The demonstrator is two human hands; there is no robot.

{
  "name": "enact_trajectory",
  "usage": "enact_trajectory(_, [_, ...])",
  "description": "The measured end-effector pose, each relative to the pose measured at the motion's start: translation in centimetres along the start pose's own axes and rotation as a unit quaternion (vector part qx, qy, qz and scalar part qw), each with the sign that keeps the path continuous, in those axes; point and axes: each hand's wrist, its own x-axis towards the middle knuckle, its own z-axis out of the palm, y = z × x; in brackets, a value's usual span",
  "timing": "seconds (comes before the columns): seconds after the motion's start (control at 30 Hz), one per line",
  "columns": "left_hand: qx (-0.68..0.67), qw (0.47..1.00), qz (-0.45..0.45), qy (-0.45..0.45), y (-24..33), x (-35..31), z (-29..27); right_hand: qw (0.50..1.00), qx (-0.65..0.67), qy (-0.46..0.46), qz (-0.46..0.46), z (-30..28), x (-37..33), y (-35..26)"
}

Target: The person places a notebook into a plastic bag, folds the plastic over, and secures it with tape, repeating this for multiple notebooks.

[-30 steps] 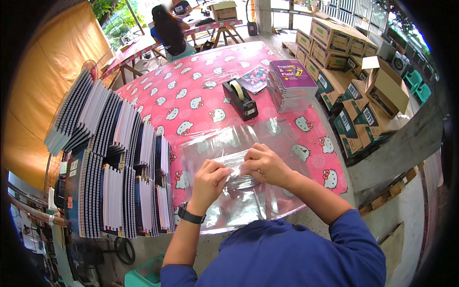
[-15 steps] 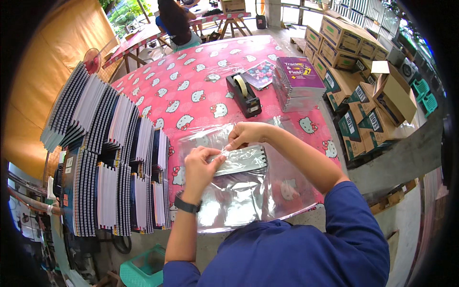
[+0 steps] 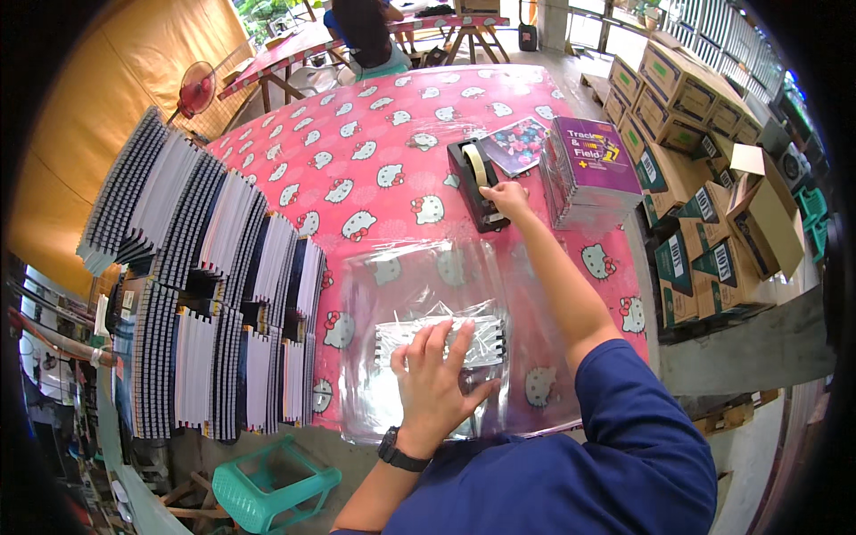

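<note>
My left hand point(image 3: 435, 374) lies with fingers spread on a small bundle point(image 3: 486, 343) with dark notched ends, which looks wrapped in crinkled clear plastic. Under the bundle a wide clear plastic sheet point(image 3: 383, 276) is spread over the table. Out to the front right, my right hand point(image 3: 506, 200) is closed in a pinch at the clear tape point(image 3: 475, 166) on the black tape dispenser point(image 3: 488, 217). Just beyond the dispenser is a flat flowered booklet point(image 3: 514, 146).
Purple-covered spiral notebooks point(image 3: 593, 160) are stacked at the right. Tall stacks of spiral-bound books point(image 3: 196, 366) line the left side. Cardboard boxes point(image 3: 682, 94) are piled right of the pink table point(image 3: 357, 183). A green stool point(image 3: 254, 486) stands below; a person point(image 3: 366, 36) sits far ahead.
My right hand has left the bundle and reached forward to the tape dispenser. My left hand has opened from a pinch and now rests flat on the bundle. The view has shifted.
</note>
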Motion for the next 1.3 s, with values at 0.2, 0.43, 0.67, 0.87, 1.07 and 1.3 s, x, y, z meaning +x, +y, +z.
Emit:
enact_trajectory(0.2, [0.045, 0.998, -0.034, 0.001, 0.5, -0.5, -0.5, 0.964, 0.144, 0.132, -0.181, 1.5, -5.8, 4.8])
enact_trajectory(0.43, [0.052, 0.998, -0.013, -0.013, 0.4, -0.4, -0.6, 0.779, 0.491, -0.368, 0.128, 1.8, -4.7, 1.5])
enact_trajectory(0.67, [0.043, 0.999, -0.011, 0.005, 0.4, -0.2, -0.4, 0.930, 0.353, -0.101, -0.008, -0.7, -7.3, 2.8])
enact_trajectory(0.87, [0.036, 0.999, -0.010, 0.011, 0.3, -0.2, -0.3, 0.939, 0.344, -0.001, 0.008, 1.4, -7.7, 5.4])
enact_trajectory(1.07, [0.039, 0.999, -0.022, 0.004, 0.2, -0.5, -0.3, 0.854, 0.502, -0.115, 0.073, 1.2, -9.0, 3.9])
enact_trajectory(1.3, [0.038, 0.999, -0.020, 0.002, 0.2, -0.3, -0.3, 0.927, 0.371, -0.015, 0.054, 2.4, -8.2, 7.7])
